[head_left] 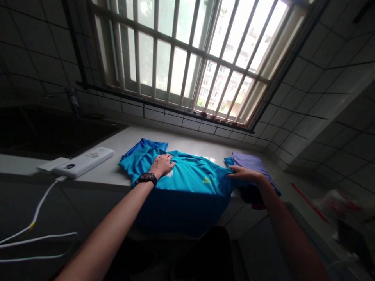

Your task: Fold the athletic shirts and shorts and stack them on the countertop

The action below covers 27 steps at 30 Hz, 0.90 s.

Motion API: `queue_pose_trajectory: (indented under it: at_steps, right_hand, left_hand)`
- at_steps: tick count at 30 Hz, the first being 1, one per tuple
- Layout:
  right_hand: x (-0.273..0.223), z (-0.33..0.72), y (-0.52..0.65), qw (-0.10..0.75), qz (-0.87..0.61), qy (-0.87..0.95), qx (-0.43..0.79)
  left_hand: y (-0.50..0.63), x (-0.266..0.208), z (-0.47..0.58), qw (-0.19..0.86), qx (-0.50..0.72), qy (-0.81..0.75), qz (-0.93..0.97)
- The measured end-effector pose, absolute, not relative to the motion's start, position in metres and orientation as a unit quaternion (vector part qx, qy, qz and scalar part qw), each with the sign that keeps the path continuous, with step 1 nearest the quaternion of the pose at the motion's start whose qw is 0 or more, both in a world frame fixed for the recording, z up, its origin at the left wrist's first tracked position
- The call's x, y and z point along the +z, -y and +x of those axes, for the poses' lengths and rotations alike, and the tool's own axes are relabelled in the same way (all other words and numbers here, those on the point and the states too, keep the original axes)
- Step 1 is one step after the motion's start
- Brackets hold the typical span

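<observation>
A turquoise T-shirt (187, 175) with a small yellow-green logo lies spread on the white counter, its lower part hanging over the front edge. My left hand (162, 165), with a black watch on the wrist, rests flat on the shirt's upper left, fingers stretched out. At the shirt's right sleeve, my right hand (241, 173) pinches the fabric between thumb and fingers. Behind the shirt's left side sits a blue folded garment (136, 146), partly covered. Just beyond my right hand is a stack of folded clothes with a lilac garment (252, 162) on top.
Left on the counter (117, 169) lies a white power bank (84, 162) with a white cable (41, 208) hanging down. A dark sink (52, 132) with a faucet is at the far left. Behind stands a barred window (187, 54). A red strip (309, 201) lies at the right.
</observation>
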State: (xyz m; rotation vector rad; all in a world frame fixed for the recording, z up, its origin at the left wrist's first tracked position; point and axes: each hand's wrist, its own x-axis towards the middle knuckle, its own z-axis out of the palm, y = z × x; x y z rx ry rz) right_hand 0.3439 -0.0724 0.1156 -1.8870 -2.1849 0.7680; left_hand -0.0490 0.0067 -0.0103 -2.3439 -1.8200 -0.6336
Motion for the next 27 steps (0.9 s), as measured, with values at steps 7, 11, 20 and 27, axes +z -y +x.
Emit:
queue_pose_trajectory:
  at_steps: [7,11,20,27]
  right_hand:
    - [0.079,0.328,0.085,0.082,-0.614,0.667,0.414]
    - [0.059,0.321,0.078,0.068,-0.645,0.671,0.359]
    - [0.067,0.299,0.077,0.154,-0.688,0.696,0.140]
    - [0.099,0.322,0.087,0.083,-0.769,0.629,-0.075]
  left_hand:
    - [-0.008,-0.012,-0.049,0.054,-0.210,0.600,-0.770]
    - [-0.007,-0.011,-0.049,0.047,-0.211,0.598,-0.772]
    - [-0.004,-0.008,-0.048,0.042,-0.210,0.600,-0.771]
    - [-0.003,-0.007,-0.048,0.047,-0.204,0.599,-0.773]
